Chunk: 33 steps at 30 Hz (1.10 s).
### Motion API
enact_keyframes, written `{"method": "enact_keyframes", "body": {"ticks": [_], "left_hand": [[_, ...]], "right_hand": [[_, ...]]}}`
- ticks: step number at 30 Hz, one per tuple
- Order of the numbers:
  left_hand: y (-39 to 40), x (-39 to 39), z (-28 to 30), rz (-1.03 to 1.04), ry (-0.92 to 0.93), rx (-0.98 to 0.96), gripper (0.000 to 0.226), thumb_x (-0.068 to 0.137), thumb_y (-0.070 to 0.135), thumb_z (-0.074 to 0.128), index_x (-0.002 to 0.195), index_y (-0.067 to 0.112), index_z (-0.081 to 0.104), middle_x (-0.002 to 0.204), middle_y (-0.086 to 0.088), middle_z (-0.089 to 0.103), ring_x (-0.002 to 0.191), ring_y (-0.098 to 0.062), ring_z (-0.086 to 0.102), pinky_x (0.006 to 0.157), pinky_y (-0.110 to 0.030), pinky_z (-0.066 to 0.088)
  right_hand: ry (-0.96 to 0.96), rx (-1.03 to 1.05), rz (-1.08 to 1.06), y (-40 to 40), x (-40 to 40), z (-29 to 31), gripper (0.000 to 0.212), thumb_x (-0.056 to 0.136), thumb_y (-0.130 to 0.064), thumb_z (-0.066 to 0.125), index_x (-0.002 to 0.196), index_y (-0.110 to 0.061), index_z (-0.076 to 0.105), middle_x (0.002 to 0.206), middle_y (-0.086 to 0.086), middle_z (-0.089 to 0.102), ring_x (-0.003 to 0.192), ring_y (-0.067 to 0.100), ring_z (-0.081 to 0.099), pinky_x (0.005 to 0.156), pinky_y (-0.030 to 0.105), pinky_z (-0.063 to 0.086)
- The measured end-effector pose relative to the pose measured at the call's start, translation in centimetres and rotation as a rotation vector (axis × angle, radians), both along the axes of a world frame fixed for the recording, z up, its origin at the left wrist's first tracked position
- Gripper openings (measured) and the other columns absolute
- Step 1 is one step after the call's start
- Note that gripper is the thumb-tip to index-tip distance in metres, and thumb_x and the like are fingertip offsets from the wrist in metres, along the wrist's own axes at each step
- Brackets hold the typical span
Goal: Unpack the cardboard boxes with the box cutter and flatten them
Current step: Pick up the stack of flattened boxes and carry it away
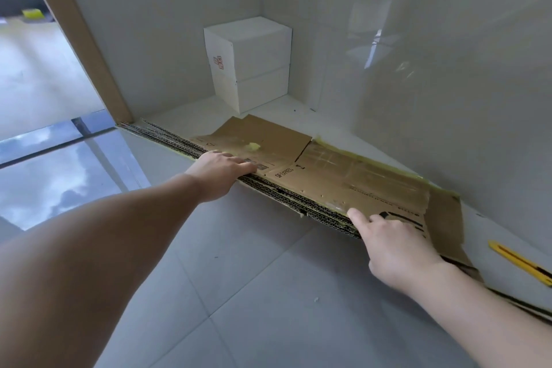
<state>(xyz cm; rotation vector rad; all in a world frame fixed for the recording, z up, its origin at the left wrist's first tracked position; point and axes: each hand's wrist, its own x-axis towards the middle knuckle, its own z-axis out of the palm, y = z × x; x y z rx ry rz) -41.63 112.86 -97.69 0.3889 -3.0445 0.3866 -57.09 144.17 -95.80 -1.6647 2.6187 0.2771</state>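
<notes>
A stack of flattened brown cardboard boxes lies on the floor along a white wall, its corrugated edges facing me. My left hand rests on the near edge of the top sheet, fingers laid flat over a printed label. My right hand presses the near right part of the same sheet, index finger stretched out, the other fingers loosely bent on the cardboard. A yellow box cutter lies on the white surface to the right of the stack, apart from both hands.
Two white boxes stand stacked in the far corner. A brown door frame rises at the left, with a doorway beyond it. Grey floor tiles spread below the stack, and a glossy dark strip of floor lies at the left.
</notes>
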Motion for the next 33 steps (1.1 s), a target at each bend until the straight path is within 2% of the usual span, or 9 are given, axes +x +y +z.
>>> {"method": "enact_keyframes", "body": {"ticks": [4,7,10,14,17,22,27,30,33], "left_hand": [[-0.3,-2.4,5.7,0.024,-0.006,0.020,0.043,0.094,0.026,0.049,0.135,0.035,0.040,0.123,0.007,0.059,0.113,-0.019,0.054,0.087,-0.030,0.043],[-0.8,-4.3,11.8,0.057,-0.025,0.043,0.038,0.093,0.022,0.049,0.129,0.034,0.043,0.104,0.003,0.063,0.099,-0.022,0.058,0.070,-0.031,0.043],[-1.1,-5.9,19.6,0.104,-0.038,0.057,0.037,0.090,0.016,0.050,0.122,0.034,0.046,0.096,0.000,0.065,0.089,-0.027,0.061,0.063,-0.031,0.041],[-0.4,-6.0,32.9,0.167,-0.065,0.133,0.032,0.085,0.016,0.053,0.111,0.033,0.053,0.088,0.003,0.060,0.084,-0.025,0.057,0.068,-0.031,0.044],[-0.6,-5.5,44.1,0.202,-0.145,0.199,0.024,0.081,0.016,0.059,0.098,0.033,0.054,0.077,0.008,0.056,0.076,-0.019,0.053,0.068,-0.031,0.045],[0.2,-2.2,62.5,0.304,-0.164,0.250,0.025,0.076,0.018,0.064,0.077,0.036,0.047,0.067,0.013,0.050,0.062,-0.007,0.047,0.052,-0.025,0.032],[1.8,2.6,80.6,0.415,-0.178,0.257,0.020,0.075,0.023,0.067,0.090,0.033,0.057,0.070,0.012,0.052,0.070,-0.013,0.053,0.061,-0.026,0.039],[2.1,5.9,90.2,0.471,-0.172,0.261,0.024,0.073,0.025,0.069,0.095,0.031,0.059,0.070,0.013,0.053,0.059,0.001,0.052,0.050,-0.019,0.037],[1.3,9.3,97.5,0.522,-0.172,0.282,0.026,0.072,0.025,0.071,0.094,0.033,0.060,0.078,0.012,0.058,0.068,-0.004,0.054,0.053,-0.016,0.036]], "right_hand": [[0.053,0.014,-0.016,-0.5,-2.7,5.9,0.076,0.078,-0.001,0.045,0.143,-0.024,0.012,0.108,0.003,0.049,0.094,0.028,0.060,0.063,0.032,0.036],[0.093,-0.001,-0.033,-1.3,-4.8,11.8,0.081,0.078,0.001,0.042,0.146,-0.026,0.007,0.111,0.004,0.048,0.096,0.029,0.059,0.065,0.033,0.037],[0.118,-0.023,-0.029,-2.2,-6.8,19.1,0.081,0.080,0.002,0.040,0.148,-0.027,0.006,0.110,0.006,0.050,0.095,0.030,0.057,0.067,0.033,0.037],[0.148,0.009,0.008,-2.9,-9.1,32.4,0.080,0.085,0.000,0.039,0.150,-0.033,0.004,0.109,0.005,0.046,0.084,0.027,0.051,0.066,0.034,0.038],[0.119,0.040,0.034,-4.0,-10.6,43.2,0.075,0.089,-0.005,0.040,0.148,-0.037,0.007,0.111,0.002,0.047,0.094,0.028,0.055,0.069,0.035,0.041],[0.047,0.110,0.133,-5.9,-10.5,62.0,0.066,0.092,-0.011,0.043,0.145,-0.040,0.018,0.130,0.000,0.049,0.107,0.027,0.055,0.078,0.036,0.046],[-0.032,0.131,0.232,-7.8,-8.6,81.0,0.056,0.089,-0.012,0.048,0.135,-0.039,0.033,0.128,0.000,0.053,0.108,0.027,0.055,0.088,0.043,0.047],[-0.039,0.126,0.309,-10.3,-7.0,91.0,0.054,0.086,-0.006,0.048,0.128,-0.039,0.040,0.120,-0.002,0.055,0.100,0.023,0.056,0.087,0.044,0.048],[0.015,0.101,0.395,-14.1,-5.1,98.8,0.053,0.084,-0.006,0.052,0.125,-0.039,0.044,0.116,-0.004,0.056,0.098,0.021,0.055,0.085,0.041,0.048]]}}
